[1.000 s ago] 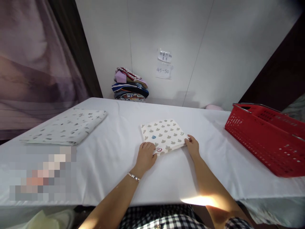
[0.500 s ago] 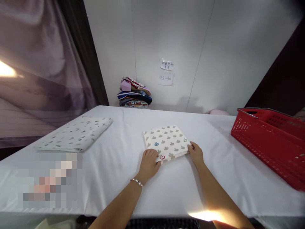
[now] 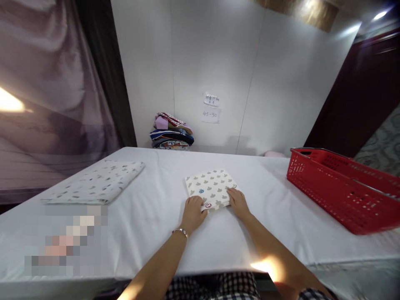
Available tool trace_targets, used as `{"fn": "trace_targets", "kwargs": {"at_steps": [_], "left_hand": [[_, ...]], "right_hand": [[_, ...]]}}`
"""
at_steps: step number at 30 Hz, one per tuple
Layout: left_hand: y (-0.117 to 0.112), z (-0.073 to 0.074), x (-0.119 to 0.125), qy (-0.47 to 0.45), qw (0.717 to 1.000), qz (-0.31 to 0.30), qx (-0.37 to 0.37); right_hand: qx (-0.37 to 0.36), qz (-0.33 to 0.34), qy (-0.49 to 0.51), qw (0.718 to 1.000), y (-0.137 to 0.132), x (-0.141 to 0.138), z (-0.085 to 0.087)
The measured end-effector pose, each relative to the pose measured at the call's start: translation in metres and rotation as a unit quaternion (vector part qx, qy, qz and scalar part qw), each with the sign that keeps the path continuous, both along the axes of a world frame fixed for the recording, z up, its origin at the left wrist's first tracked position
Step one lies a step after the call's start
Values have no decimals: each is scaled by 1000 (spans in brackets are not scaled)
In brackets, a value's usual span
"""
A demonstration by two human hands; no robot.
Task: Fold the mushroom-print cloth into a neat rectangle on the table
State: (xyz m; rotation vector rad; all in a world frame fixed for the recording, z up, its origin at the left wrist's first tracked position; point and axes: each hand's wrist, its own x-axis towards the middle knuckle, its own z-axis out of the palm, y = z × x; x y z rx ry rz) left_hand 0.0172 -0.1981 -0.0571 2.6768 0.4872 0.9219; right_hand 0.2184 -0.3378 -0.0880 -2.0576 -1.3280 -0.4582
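Observation:
A folded white cloth printed with grey mushroom-like shapes lies on the white-covered table, with a few blue, red and green outlined motifs. At its near left corner my left hand is closed, fingers over the top and thumb by the front edge. A bracelet circles that wrist. My right hand rests on the right edge, its fingers stretched over the top of the cloth; its thumb is hard to make out. To the left lies a second folded white cloth with small grey-green marks.
A red plastic basket with metal handles stands on the right of the table. Behind the table, a stack of folded fabrics sits against the wall. Two paper notes hang there. A pixelated patch covers the left front.
My right hand has shifted from the cloth's right side edge onto its top. My left hand stays at the near left corner. The view has tilted up and turned slightly right.

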Motion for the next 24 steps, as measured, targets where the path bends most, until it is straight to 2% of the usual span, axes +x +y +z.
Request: {"fn": "trace_targets", "kwargs": {"at_steps": [14,24], "left_hand": [[1,-3,1,-5,1000,2,-14],[-4,-1,-6,8,1000,-25,11]], "right_hand": [[-14,12,30,999,-22,-9,-9],[-15,23,-3,1000,-21,-3,-11]]}}
